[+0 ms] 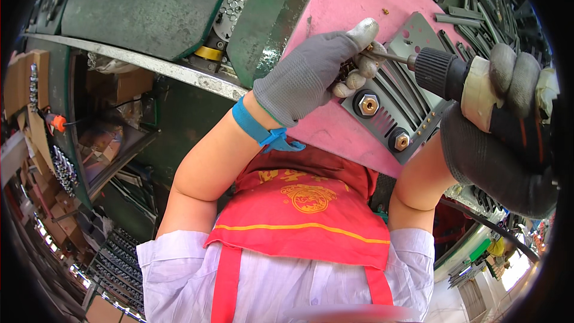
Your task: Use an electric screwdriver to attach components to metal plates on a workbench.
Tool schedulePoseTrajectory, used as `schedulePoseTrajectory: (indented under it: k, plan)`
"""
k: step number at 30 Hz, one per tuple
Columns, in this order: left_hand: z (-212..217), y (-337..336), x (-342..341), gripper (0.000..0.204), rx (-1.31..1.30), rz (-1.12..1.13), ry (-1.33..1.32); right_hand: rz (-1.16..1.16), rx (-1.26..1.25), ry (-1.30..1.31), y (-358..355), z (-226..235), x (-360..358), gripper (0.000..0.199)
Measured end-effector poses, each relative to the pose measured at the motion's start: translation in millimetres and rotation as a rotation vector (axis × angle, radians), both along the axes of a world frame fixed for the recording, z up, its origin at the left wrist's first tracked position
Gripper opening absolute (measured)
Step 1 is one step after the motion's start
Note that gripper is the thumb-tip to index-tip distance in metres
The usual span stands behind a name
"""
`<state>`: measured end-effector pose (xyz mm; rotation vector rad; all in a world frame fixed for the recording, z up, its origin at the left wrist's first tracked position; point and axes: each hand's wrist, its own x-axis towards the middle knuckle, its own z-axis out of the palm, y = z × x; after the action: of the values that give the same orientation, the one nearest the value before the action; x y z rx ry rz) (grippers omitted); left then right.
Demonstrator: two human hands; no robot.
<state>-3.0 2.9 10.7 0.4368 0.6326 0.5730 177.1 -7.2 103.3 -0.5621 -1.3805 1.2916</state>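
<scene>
My left hand [320,66], in a grey glove with whitish fingertips, is closed with thumb and fingers pinched around a small brass screw [370,48]. More small dark or brassy pieces partly show in its curled fingers. The bit [394,57] of a power drill [436,73] points left and meets the screw at my fingertips. My right hand [508,90], also gloved, wraps around the drill's body. Beneath both hands lies a grey slotted metal plate [412,39] with long bars. Two brass hex fittings on black bases, a far one [369,105] and a near one [402,141], stand on it.
The plate rests on a pink work surface [329,9] with a loose brass piece [385,11]. Metal strips [478,18] pile up at far right. Left are a green table [143,6], a round tray of small rings [232,15] and an orange-handled tool [58,122].
</scene>
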Motion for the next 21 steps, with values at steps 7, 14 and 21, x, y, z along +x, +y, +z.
schedulePoseTrajectory:
  k: [7, 14, 21]
  plan:
    - [9.1, -1.9, -2.4, 0.041, -0.080, 0.038, -0.045, -0.041, 0.015, -0.015, -2.0, 0.1, 1.9, 0.039]
    - [10.6, -2.9, 0.5, 0.038, -0.123, 0.028, -0.088, -0.084, 0.048, -0.031, -2.0, -1.8, 5.0, 0.040]
    - [5.6, -4.1, -1.8, 0.037, -0.223, -0.014, -0.332, -0.123, 0.092, -0.044, -6.7, -1.7, 4.9, 0.041]
